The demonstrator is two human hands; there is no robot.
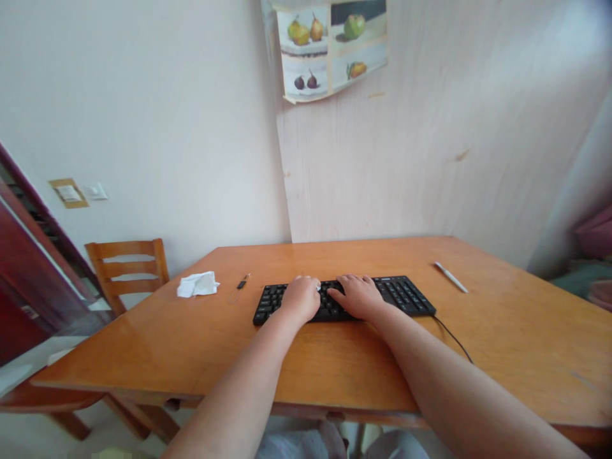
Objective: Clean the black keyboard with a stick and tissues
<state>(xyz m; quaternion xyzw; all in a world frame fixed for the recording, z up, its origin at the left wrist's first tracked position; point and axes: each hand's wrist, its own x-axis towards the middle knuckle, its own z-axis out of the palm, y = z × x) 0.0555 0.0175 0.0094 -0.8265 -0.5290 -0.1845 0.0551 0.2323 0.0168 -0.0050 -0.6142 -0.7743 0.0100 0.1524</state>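
Observation:
A black keyboard lies across the wooden table in front of me. My left hand is over its left half with the fingers curled in. A small white bit shows at the thumb side of that hand; what it is I cannot make out, and the fingertips are mostly hidden. Flat on the middle of the keyboard rests my right hand, fingers stretched forward and thumb out to the left, holding nothing. The keys beneath both hands are covered.
Left of the keyboard lie a crumpled white tissue and a small dark object with a thin cord. A white pen-like stick lies at the right. The keyboard's cable runs toward me over the table. A wooden chair stands at the left.

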